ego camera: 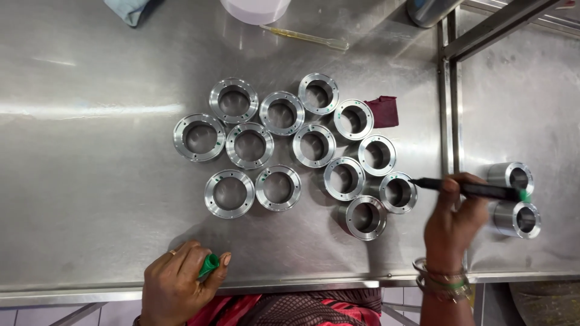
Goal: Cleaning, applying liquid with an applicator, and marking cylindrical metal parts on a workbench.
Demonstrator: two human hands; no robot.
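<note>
Thirteen metal rings (pixel 284 151) sit mid-desk (pixel 90 199), two more rings (pixel 515 199) far right. Your right hand (pixel 453 226) grips a black marker (pixel 468 189); your left hand (pixel 178 281) pinches its green cap (pixel 209 265).

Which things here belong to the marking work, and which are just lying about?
In use: black marker in right hand; green cap in left hand; metal rings on the steel table.

Lying about: dark red cloth, pipette, white container, blue cloth.
</note>
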